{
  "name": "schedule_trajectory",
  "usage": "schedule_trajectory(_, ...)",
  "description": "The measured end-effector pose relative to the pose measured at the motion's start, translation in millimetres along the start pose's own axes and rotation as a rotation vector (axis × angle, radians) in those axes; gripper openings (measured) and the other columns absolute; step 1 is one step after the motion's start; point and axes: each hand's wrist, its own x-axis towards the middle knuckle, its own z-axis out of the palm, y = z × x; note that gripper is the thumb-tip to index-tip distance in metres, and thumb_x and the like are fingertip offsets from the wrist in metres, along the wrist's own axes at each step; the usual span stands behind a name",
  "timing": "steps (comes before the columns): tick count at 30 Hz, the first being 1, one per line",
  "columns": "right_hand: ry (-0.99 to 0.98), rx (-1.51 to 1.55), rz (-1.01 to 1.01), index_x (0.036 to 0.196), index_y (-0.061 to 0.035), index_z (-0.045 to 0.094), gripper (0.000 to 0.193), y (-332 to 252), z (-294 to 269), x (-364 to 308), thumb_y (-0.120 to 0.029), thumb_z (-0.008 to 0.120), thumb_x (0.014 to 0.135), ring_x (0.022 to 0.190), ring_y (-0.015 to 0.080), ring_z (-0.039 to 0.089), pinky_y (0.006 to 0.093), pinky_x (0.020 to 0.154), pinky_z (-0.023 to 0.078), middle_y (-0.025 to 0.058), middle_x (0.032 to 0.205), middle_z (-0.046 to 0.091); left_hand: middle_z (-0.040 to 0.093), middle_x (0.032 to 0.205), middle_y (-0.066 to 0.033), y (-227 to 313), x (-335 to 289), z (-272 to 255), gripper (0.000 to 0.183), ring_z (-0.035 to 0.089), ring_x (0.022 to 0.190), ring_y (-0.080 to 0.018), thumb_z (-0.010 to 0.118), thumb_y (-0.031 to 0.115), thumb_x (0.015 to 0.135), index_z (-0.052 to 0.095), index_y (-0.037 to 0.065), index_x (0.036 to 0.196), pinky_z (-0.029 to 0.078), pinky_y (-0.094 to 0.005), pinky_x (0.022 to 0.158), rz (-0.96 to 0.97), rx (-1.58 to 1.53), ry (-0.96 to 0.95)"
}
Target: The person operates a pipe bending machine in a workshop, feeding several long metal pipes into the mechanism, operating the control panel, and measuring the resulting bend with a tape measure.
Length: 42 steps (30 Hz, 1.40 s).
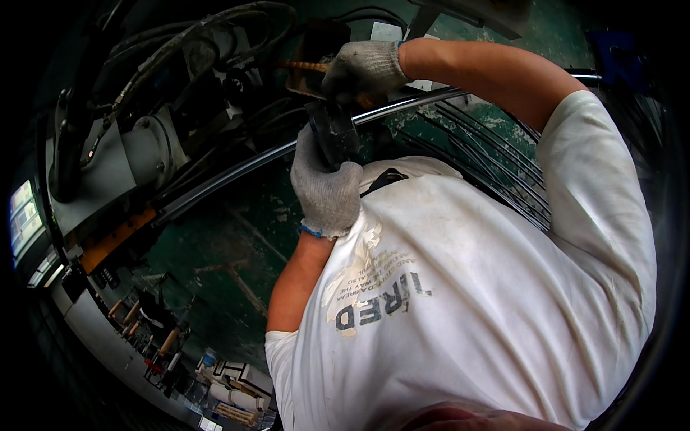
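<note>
My left hand (325, 188), in a grey knit glove, is closed around a black block-like part (336, 135). This part sits at a long shiny metal bar (410, 103), which runs slantwise across the view. My right hand (366, 66), gloved the same way, is just beyond the bar and above the black part. Its fingers are curled, dark and partly smeared, so what they grip is not clear. A ribbed orange-brown rod (303, 66) meets the finger side of that hand. Behind it stands an open brown box (307, 85), partly hidden.
Thin metal rods (496, 154) lie in a bundle beside my body on the right. Hoses (194, 36) and a grey machine with a round flange (147, 154) fill the far left. An orange beam (118, 241) is below it. The worn green floor (208, 251) shows underneath.
</note>
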Motion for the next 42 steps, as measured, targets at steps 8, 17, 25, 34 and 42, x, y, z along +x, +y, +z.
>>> schedule_trajectory(8, 0.163, -0.028, 0.239, 0.113, -0.0068, 0.08, 0.034, -15, 13, -20, -0.035, 0.07, 0.098, 0.097, 0.0315, 0.074, 0.0424, 0.094, 0.058, 0.0153, 0.108, 0.078, 0.063, 0.111, -0.0118, 18, 0, 0, 0.065, 0.059, 0.101, -0.0199, 0.056, 0.006, 0.07, 0.058, -0.008, 0.133, 0.05, -0.0326, 0.096, -0.095, 0.096, -0.022)
schedule_trajectory(17, 0.049, -0.421, 0.55, 0.113, -0.0131, 0.08, 0.027, -70, 12, -19, -0.034, 0.068, 0.101, 0.095, 0.0306, 0.075, 0.0422, 0.088, 0.061, 0.0131, 0.106, 0.078, 0.064, 0.11, -0.0119, 15, 1, 2, 0.062, 0.06, 0.098, -0.0195, 0.055, 0.004, 0.07, 0.058, -0.008, 0.132, 0.052, -0.0329, 0.093, -0.035, 0.095, 0.002)
schedule_trajectory(25, 0.146, -0.249, 0.296, 0.112, -0.0118, 0.077, 0.02, -48, 10, -22, -0.025, 0.066, 0.102, 0.094, 0.0296, 0.074, 0.0432, 0.089, 0.059, 0.0148, 0.103, 0.076, 0.064, 0.114, -0.0136, 21, 3, 4, 0.068, 0.061, 0.101, -0.02, 0.055, 0.003, 0.069, 0.055, -0.01, 0.136, 0.053, -0.0312, 0.093, -0.101, 0.069, -0.025)
schedule_trajectory(34, 0.281, 0.093, 0.318, 0.113, -0.0107, 0.076, 0.02, -13, -2, -17, -0.024, 0.067, 0.102, 0.103, 0.0277, 0.073, 0.0425, 0.097, 0.057, 0.0105, 0.111, 0.076, 0.063, 0.108, -0.0108, 11, 2, 3, 0.067, 0.06, 0.094, -0.019, 0.056, 0.004, 0.069, 0.056, -0.008, 0.134, 0.053, -0.032, 0.089, -0.079, 0.004, 0.01)
schedule_trajectory(42, 0.206, 0.079, 0.129, 0.118, -0.0107, 0.078, 0.023, 4, 18, -13, -0.02, 0.07, 0.099, 0.084, 0.0199, 0.071, 0.0368, 0.085, 0.058, 0.0067, 0.1, 0.077, 0.065, 0.109, -0.007, 9, 1, 0, 0.062, 0.059, 0.094, -0.0152, 0.056, 0.002, 0.07, 0.059, -0.004, 0.132, 0.052, -0.0293, 0.088, -0.065, 0.064, -0.005)
